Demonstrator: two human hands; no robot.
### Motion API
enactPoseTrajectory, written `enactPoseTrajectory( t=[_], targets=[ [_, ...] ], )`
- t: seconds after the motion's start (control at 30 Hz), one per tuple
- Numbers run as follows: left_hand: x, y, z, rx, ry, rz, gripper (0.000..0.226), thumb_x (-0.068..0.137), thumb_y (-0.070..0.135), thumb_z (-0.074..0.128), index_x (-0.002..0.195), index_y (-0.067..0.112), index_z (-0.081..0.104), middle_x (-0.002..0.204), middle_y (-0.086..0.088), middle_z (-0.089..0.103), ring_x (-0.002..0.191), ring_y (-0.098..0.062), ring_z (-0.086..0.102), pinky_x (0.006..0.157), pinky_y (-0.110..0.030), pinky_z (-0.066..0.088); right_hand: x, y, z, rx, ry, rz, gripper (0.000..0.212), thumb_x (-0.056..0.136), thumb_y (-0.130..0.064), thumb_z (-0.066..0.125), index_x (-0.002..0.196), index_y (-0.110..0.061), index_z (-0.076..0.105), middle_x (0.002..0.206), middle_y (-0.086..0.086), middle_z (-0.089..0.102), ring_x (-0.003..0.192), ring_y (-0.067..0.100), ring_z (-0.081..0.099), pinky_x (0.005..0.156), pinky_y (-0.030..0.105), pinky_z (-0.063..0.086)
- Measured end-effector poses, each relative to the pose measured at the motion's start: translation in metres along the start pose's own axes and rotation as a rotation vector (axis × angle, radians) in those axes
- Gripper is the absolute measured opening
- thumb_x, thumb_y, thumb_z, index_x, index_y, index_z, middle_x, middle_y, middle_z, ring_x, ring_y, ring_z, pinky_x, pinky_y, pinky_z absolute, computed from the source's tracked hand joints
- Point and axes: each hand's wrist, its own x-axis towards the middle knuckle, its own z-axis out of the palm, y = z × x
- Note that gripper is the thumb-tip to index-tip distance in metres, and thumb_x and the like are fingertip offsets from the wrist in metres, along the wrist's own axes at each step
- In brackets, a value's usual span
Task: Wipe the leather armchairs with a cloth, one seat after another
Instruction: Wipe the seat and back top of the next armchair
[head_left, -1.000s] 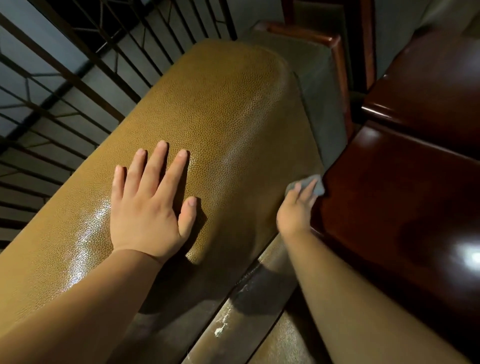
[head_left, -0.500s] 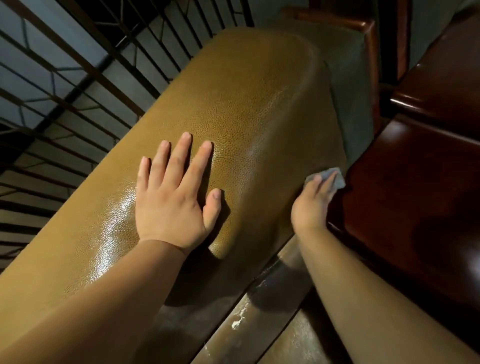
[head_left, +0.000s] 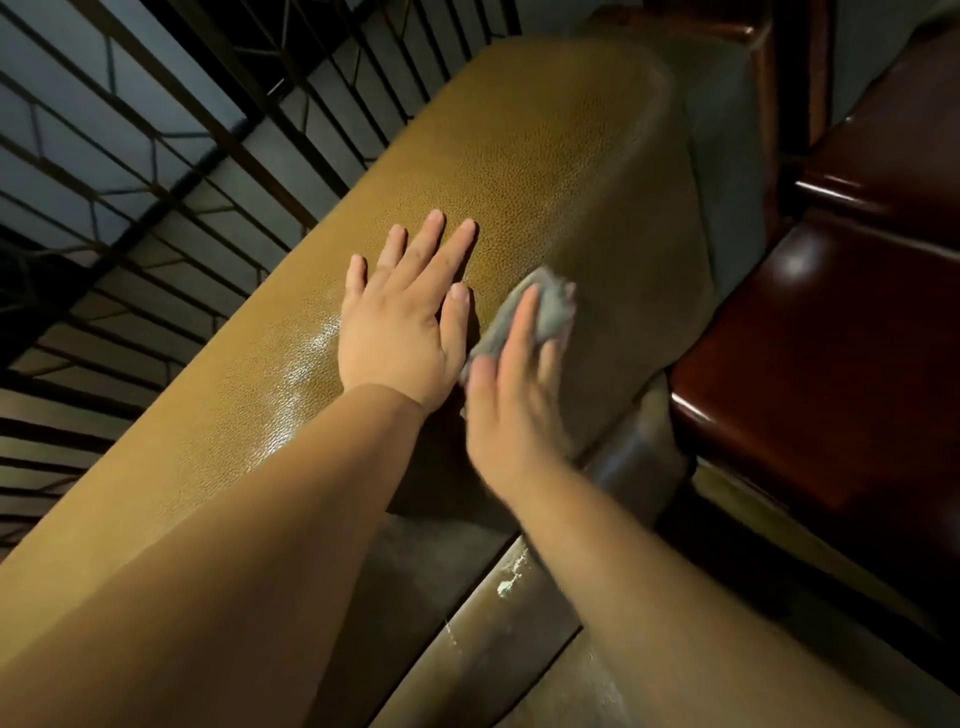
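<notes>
Mid-task, by judgement: the tan pebbled-leather armchair back (head_left: 519, 171) shows a wet sheen at centre left of the frame, while its right face looks unwiped. The left hand (head_left: 402, 332) lies flat on it, fingers spread, holding nothing. Just right of it, the right hand (head_left: 511, 400) holds the crumpled grey cloth (head_left: 545, 312). The cloth lies under the fingers (head_left: 522, 322) and protrudes past them. At far right, the dark red glossy leather seats (head_left: 831, 338) appear still to be wiped.

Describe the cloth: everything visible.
The cloth is small, grey and soft-looking, bunched and blurred. The right hand holds it under its fingers against the tan pebbled leather of the armchair, beside the flat left hand. Its far end pokes out past the fingertips. Whether it is damp cannot be told.
</notes>
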Motion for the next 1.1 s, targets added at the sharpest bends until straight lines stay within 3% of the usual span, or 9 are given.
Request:
enactPoseTrajectory(
  t=[0.1,0.17,0.3,0.4,0.53,0.67,0.87,1.0,1.1],
  targets=[
    [0.003,-0.006,-0.015,-0.139,-0.128,0.024,0.056,0.109,0.039,0.024,0.165,0.042,0.025,0.174,0.009,0.020,0.162,-0.027,0.013,0.130,-0.056,0.008,-0.080,-0.007,0.017,0.007,-0.178,-0.246,0.067,0.110,-0.044,0.029,0.165,-0.008,0.015,0.170,0.024,-0.004,0.159,0.040,-0.007,0.125,0.057,0.023],
    [0.002,-0.018,-0.027,-0.181,-0.222,0.089,0.056,0.111,0.036,0.025,0.167,0.040,0.021,0.175,0.007,0.015,0.163,-0.026,0.007,0.131,-0.053,0.004,-0.075,0.004,0.007,-0.074,-0.127,-0.260,0.069,0.109,-0.041,0.038,0.165,-0.013,0.011,0.170,0.023,-0.005,0.159,0.040,-0.001,0.120,0.062,0.030],
    [-0.016,-0.034,-0.029,-0.061,-0.195,0.189,0.057,0.112,0.040,0.022,0.168,0.034,0.018,0.176,0.004,0.013,0.163,-0.024,0.008,0.132,-0.042,0.005,0.035,-0.014,-0.031,-0.084,0.033,0.040,0.071,0.107,-0.049,0.018,0.166,-0.016,-0.005,0.169,0.019,-0.021,0.158,0.038,-0.011,0.126,0.058,0.020],
    [-0.021,-0.029,-0.020,0.002,-0.100,0.186,0.057,0.112,0.042,0.021,0.168,0.032,0.019,0.175,0.002,0.016,0.162,-0.023,0.011,0.132,-0.043,0.008,0.031,-0.031,-0.019,-0.017,0.042,-0.043,0.067,0.108,-0.049,0.017,0.163,-0.028,-0.015,0.167,0.005,-0.033,0.158,0.032,-0.017,0.125,0.056,0.025],
    [-0.021,-0.030,-0.015,0.039,-0.061,0.181,0.061,0.109,0.048,0.023,0.168,0.031,0.020,0.175,0.000,0.018,0.162,-0.025,0.014,0.131,-0.050,0.013,-0.063,0.016,0.030,-0.147,0.064,-0.260,0.059,0.112,-0.032,0.035,0.160,0.000,0.023,0.163,0.036,0.020,0.152,0.049,0.024,0.113,0.057,0.044],
    [-0.021,-0.028,-0.008,0.103,-0.020,0.174,0.072,0.103,0.058,0.032,0.168,0.029,0.022,0.174,-0.004,0.022,0.161,-0.030,0.020,0.129,-0.055,0.016,-0.043,0.076,0.020,-0.340,-0.047,-0.292,0.080,0.100,-0.045,0.042,0.161,-0.003,0.014,0.147,0.043,0.042,0.139,0.054,0.044,0.115,0.056,0.043],
    [-0.020,-0.031,-0.003,0.149,0.008,0.175,0.076,0.099,0.057,0.037,0.167,0.027,0.023,0.173,-0.006,0.024,0.160,-0.033,0.022,0.128,-0.057,0.018,0.072,0.150,-0.024,-0.054,0.133,0.368,0.074,0.104,-0.050,0.014,0.166,-0.012,-0.003,0.168,0.030,0.011,0.157,0.042,0.010,0.129,0.049,0.002],
    [-0.020,-0.030,-0.005,0.164,-0.002,0.171,0.077,0.098,0.058,0.038,0.167,0.026,0.024,0.174,-0.006,0.023,0.160,-0.032,0.021,0.128,-0.057,0.019,0.033,0.148,-0.011,0.062,0.094,0.602,0.063,0.111,-0.041,0.020,0.166,-0.017,-0.001,0.170,0.024,0.011,0.159,0.035,0.008,0.129,0.045,-0.003],
    [-0.020,-0.031,-0.003,0.161,0.000,0.178,0.078,0.098,0.058,0.039,0.167,0.026,0.024,0.174,-0.005,0.023,0.160,-0.032,0.021,0.128,-0.057,0.019,-0.039,0.120,0.016,0.050,-0.036,0.622,0.073,0.105,-0.049,0.021,0.166,-0.015,0.001,0.168,0.031,0.009,0.156,0.046,0.010,0.128,0.048,0.001]
  ],
)
